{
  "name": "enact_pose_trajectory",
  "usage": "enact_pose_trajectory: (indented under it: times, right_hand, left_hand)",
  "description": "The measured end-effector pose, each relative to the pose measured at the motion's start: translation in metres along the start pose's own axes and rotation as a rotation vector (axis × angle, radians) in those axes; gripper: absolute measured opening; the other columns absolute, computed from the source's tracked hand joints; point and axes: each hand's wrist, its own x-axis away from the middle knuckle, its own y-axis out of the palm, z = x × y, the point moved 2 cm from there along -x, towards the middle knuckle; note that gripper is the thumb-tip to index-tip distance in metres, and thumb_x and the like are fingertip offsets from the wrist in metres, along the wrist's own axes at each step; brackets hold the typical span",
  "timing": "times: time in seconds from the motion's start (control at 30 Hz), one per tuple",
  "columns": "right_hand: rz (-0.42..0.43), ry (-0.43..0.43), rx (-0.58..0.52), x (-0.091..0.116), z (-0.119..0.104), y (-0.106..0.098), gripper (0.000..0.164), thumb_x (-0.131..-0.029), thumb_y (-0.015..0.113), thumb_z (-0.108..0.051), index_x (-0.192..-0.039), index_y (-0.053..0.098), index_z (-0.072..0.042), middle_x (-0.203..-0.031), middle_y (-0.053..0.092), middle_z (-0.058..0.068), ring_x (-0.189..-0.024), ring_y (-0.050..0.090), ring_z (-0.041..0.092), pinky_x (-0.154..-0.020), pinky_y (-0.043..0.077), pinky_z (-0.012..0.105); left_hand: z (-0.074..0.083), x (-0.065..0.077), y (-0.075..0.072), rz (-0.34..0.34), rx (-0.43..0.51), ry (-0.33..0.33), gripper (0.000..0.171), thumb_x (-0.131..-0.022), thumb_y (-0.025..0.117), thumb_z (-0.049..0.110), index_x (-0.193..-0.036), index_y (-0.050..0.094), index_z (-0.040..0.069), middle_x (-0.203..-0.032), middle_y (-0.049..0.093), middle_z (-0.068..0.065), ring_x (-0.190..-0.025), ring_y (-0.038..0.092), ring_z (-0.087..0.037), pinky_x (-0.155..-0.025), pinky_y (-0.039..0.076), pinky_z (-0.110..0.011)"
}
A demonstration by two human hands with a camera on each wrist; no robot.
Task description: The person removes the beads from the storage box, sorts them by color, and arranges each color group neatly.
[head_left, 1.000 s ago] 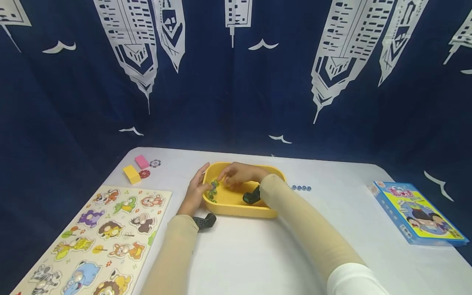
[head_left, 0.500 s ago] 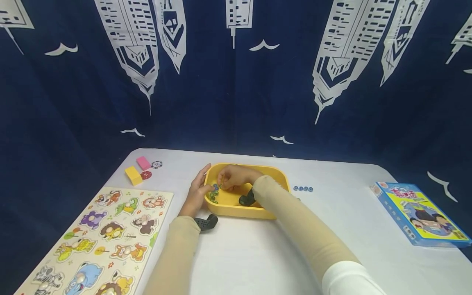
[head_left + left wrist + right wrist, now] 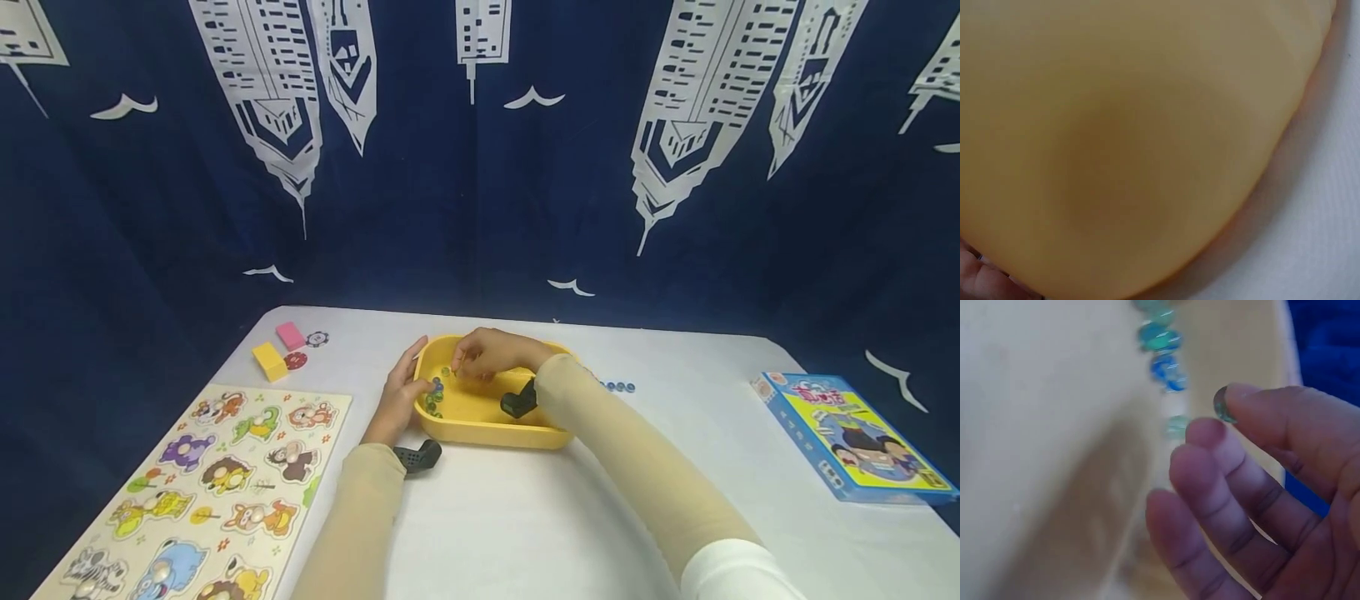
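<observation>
A yellow plastic bin (image 3: 480, 432) stands on the white table. My left hand (image 3: 395, 396) holds its left wall, fingers outside and thumb over the rim; the left wrist view is mostly filled by the bin's blurred wall. Several green and blue glass marbles (image 3: 1161, 339) lie in a row along that end of the bin. A pale green marble (image 3: 1177, 427) sits apart from them, near my fingers. Inside the bin, my right hand (image 3: 495, 353) pinches a dark green glass marble (image 3: 1222, 405) between thumb and index finger, its other fingers loosely bent.
A row of blue marbles (image 3: 619, 387) lies right of the bin. An animal peg puzzle (image 3: 247, 475) is at left, with yellow (image 3: 270, 362) and pink blocks (image 3: 291, 336) and two chips (image 3: 296, 360) behind it. A boxed game (image 3: 851, 437) lies at right.
My right hand dipped toward the marbles at the bin's left end, then moved slightly back to the right. One marble now shows apart from the row. My left hand stays on the bin.
</observation>
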Motion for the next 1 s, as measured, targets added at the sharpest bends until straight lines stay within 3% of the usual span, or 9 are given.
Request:
enact_pose_trajectory:
  times: [0.17, 0.3, 0.43, 0.63, 0.8, 1.0]
  right_hand:
    - [0.025, -0.055, -0.177, 0.029, 0.0, -0.011, 0.015, -0.093, 0.064, -0.008, -0.108, 0.068, -0.004, -0.105, 0.067, 0.026, -0.09, 0.065, 0.035, -0.078, 0.059, 0.04]
    - [0.088, -0.094, -0.269, 0.055, -0.001, -0.019, 0.02, -0.093, 0.067, -0.013, -0.111, 0.068, -0.005, -0.102, 0.068, 0.02, -0.094, 0.062, 0.045, -0.081, 0.058, 0.042]
    - [0.172, -0.12, -0.33, 0.084, -0.001, -0.026, 0.024, -0.093, 0.068, -0.015, -0.113, 0.066, -0.001, -0.098, 0.068, 0.012, -0.087, 0.063, 0.037, -0.081, 0.058, 0.04]
    - [0.281, -0.109, -0.402, 0.126, 0.011, -0.028, 0.022, -0.094, 0.066, -0.01, -0.112, 0.064, 0.001, -0.1, 0.065, 0.019, -0.081, 0.063, 0.027, -0.08, 0.058, 0.045]
    - [0.352, -0.083, -0.443, 0.156, 0.035, -0.024, 0.02, -0.092, 0.067, -0.006, -0.11, 0.063, 0.002, -0.099, 0.067, 0.015, -0.079, 0.063, 0.022, -0.077, 0.059, 0.038]
    - [0.456, -0.016, -0.471, 0.187, 0.076, -0.021, 0.023, -0.094, 0.066, -0.01, -0.112, 0.061, 0.003, -0.104, 0.068, 0.022, -0.078, 0.064, 0.02, -0.077, 0.059, 0.036]
  left_hand:
    - [-0.001, 0.001, 0.003, 0.007, -0.018, -0.004, 0.082, -0.079, 0.049, 0.0, -0.157, 0.03, 0.017, -0.152, 0.043, -0.017, -0.135, 0.048, -0.034, -0.113, 0.036, -0.048]
    - [-0.002, 0.001, 0.003, 0.01, -0.033, 0.002, 0.082, -0.079, 0.049, 0.0, -0.157, 0.031, 0.017, -0.152, 0.044, -0.017, -0.135, 0.047, -0.034, -0.113, 0.035, -0.048]
    - [-0.003, 0.001, 0.0, 0.01, -0.04, -0.005, 0.081, -0.08, 0.05, 0.001, -0.157, 0.031, 0.019, -0.153, 0.043, -0.015, -0.137, 0.046, -0.034, -0.114, 0.034, -0.049]
    - [-0.003, 0.002, -0.001, 0.005, -0.044, 0.002, 0.082, -0.08, 0.049, 0.0, -0.157, 0.029, 0.017, -0.153, 0.043, -0.017, -0.136, 0.046, -0.035, -0.114, 0.034, -0.049]
    - [-0.006, 0.003, -0.001, -0.005, -0.037, 0.003, 0.082, -0.08, 0.049, -0.001, -0.158, 0.028, 0.016, -0.152, 0.043, -0.019, -0.136, 0.046, -0.036, -0.114, 0.033, -0.05]
    - [-0.003, 0.001, 0.0, -0.018, -0.034, -0.011, 0.082, -0.082, 0.049, 0.001, -0.158, 0.027, 0.02, -0.153, 0.043, -0.015, -0.138, 0.044, -0.033, -0.116, 0.031, -0.048]
